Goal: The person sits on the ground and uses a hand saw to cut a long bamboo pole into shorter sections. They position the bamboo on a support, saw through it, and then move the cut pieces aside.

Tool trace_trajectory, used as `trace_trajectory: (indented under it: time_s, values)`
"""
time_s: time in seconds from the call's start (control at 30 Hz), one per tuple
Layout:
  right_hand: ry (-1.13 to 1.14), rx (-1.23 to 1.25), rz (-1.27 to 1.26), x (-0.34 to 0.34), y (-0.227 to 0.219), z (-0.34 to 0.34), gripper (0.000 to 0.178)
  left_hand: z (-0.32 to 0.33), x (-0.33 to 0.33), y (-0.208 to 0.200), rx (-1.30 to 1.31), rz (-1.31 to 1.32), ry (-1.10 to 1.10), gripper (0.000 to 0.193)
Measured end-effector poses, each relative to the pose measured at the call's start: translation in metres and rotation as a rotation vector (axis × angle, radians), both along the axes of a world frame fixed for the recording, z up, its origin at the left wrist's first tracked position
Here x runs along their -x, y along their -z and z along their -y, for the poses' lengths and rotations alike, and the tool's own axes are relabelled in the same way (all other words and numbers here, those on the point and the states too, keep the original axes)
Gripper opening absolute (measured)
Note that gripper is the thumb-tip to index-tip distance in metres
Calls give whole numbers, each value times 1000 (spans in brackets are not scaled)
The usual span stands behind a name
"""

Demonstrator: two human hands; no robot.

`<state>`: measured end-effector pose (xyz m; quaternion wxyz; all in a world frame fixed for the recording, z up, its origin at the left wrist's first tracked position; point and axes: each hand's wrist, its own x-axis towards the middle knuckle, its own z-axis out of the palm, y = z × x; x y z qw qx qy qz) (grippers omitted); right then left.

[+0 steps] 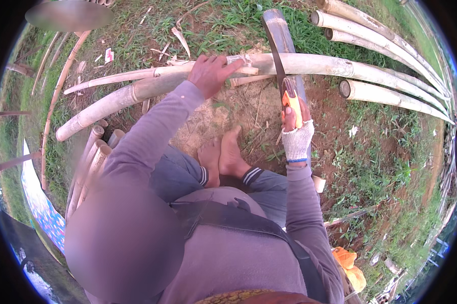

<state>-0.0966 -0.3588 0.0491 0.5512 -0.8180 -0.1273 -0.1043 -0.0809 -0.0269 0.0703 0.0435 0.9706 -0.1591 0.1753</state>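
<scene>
A long pale bamboo pole lies crosswise in front of me, over a thicker greyish bamboo length that points away from me. My left hand is closed over the pole, its thumb stretched to the right. Beside that hand, a thin split bamboo strip lies along the pole. My right hand, in a white knit glove with bare fingers, grips the orange handle of a hand saw. Its dark curved blade crosses the pole where the thicker bamboo passes below. How deep the blade sits in the pole, I cannot tell.
Several cut bamboo poles lie at the far right, and more bamboo lengths are at my left. My bare feet rest on soil with sawdust, close to the pole. An orange cloth is at the lower right.
</scene>
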Motion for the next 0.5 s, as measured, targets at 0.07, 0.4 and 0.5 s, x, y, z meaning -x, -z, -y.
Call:
trace_trajectory:
  time_s: [0.07, 0.4, 0.5]
  values:
    - [-3, 22, 109, -2, 1, -4, 48, -17, -29, -17, -63, -7, -53, 76]
    - [-5, -26, 59, -2, -3, -6, 44, 0, -68, 41, 101, -80, -293, 70]
    - [18, -26, 10, -4, 1, 2, 43, 3, -55, 39, 268, -121, -413, 78]
